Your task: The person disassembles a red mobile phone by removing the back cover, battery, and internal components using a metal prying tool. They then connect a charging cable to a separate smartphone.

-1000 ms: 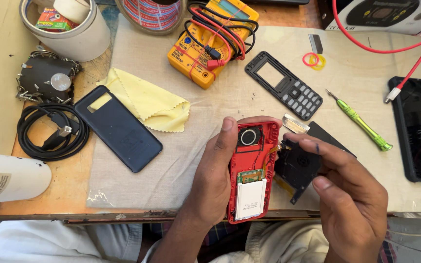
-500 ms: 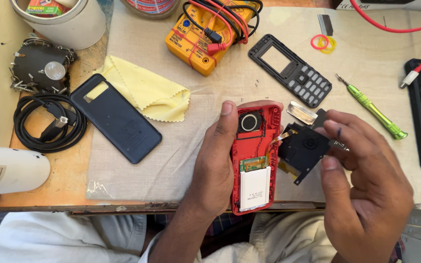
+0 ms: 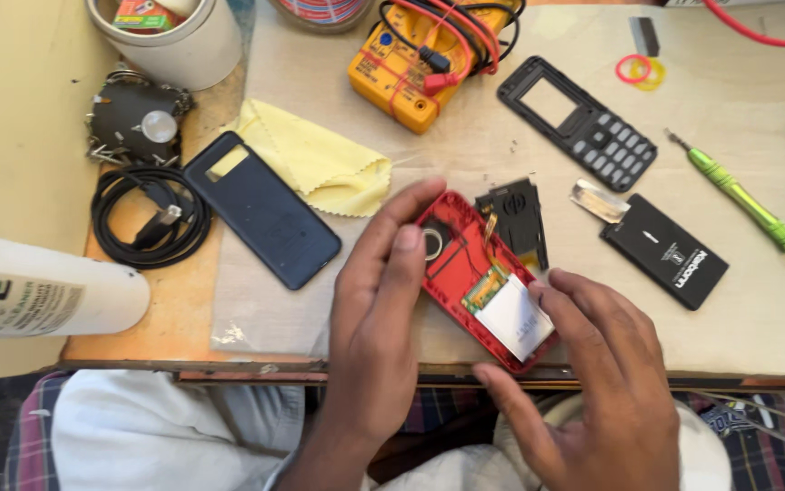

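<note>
Head view, looking down on a workbench. Near the front edge, a red phone shell (image 3: 465, 264) lying tilted on the pale mat (image 3: 756, 164), back open, a white-and-green part (image 3: 509, 309) showing inside. Left hand (image 3: 379, 327) curled along the shell's left side, thumb and forefinger pressed to its far end, gripping it. Right hand (image 3: 592, 382) at the shell's near right corner, fingertips (image 3: 542, 291) touching the white part, thumb under the near edge; fingers loosely spread, closed on nothing else. Just beyond the shell, touching its right side, a black inner board (image 3: 512, 218). Farther right, a flat black battery (image 3: 665, 250) with a silver tab, then a green screwdriver (image 3: 742, 193). Far centre, a black keypad frame (image 3: 579, 123) and an orange multimeter (image 3: 410, 68) wrapped in leads. Left of the hands, a dark blue phone cover (image 3: 260, 211) overlapping a yellow cloth (image 3: 315, 164). Far left, a coiled black cable (image 3: 151, 218), a white cylinder (image 3: 42, 295) lying on its side, a white tub (image 3: 174, 41).
</note>
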